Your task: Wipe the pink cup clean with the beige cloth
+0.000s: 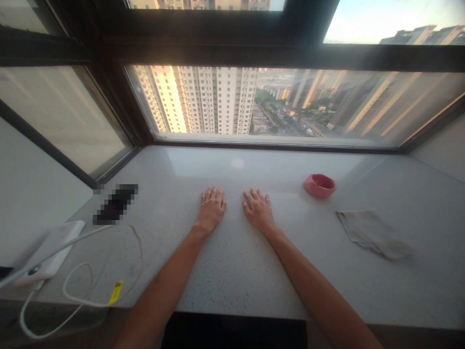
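Both palms rest face down on the pale speckled windowsill [240,271]. My left hand [211,209] lies flat with its fingers a little apart, holding nothing. A short gap to its right, my right hand [258,209] lies the same way, also holding nothing. Beyond my right hand sits a small pink bowl [320,186], which looks like an ashtray. Nearer me on that side is a folded grey cloth [374,235]. No hand touches either one.
On the left lies a dark, pixelated object [115,204]. Near the left edge is a white box-like device [54,249] with a looping white cable [140,247] bearing a yellow tag [116,293]. Dark-framed windows [276,145] border the sill, with tall buildings outside.
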Motion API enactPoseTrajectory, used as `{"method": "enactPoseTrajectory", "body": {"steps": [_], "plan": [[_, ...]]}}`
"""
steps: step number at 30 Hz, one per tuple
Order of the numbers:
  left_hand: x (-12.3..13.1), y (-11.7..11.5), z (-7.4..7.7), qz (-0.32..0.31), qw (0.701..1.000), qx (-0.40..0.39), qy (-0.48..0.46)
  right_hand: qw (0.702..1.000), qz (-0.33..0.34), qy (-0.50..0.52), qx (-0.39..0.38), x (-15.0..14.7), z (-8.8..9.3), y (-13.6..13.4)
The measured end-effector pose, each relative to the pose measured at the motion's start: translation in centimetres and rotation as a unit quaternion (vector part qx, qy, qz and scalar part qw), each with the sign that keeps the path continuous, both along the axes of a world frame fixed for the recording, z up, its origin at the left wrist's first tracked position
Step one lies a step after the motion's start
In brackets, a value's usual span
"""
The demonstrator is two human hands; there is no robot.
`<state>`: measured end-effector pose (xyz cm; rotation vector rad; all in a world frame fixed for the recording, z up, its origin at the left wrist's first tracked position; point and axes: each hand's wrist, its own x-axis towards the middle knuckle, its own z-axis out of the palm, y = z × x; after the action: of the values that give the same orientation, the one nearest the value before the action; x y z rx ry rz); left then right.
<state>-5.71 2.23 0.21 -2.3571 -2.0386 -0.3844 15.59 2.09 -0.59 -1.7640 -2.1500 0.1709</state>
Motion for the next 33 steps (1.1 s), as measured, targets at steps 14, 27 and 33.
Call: {"method": "enactPoseTrajectory", "body": {"steps": [14,27,33], "plan": [[0.1,-0.1,0.1,-0.005,1.000,-0.010,-0.008,0.928,-0.236,0.102,0.270,10.0,1.9,3.2],[0.7,0.0,0.3,0.012,1.000,-0.003,-0.011,0.904,-0.374,0.195,0.073,21.7,2.9,8.7],[0.9,-0.1,0.2,-0.027,0.999,0.009,-0.021,0.927,-0.300,0.221,0.036,11.0,3.9,12.8]]}}
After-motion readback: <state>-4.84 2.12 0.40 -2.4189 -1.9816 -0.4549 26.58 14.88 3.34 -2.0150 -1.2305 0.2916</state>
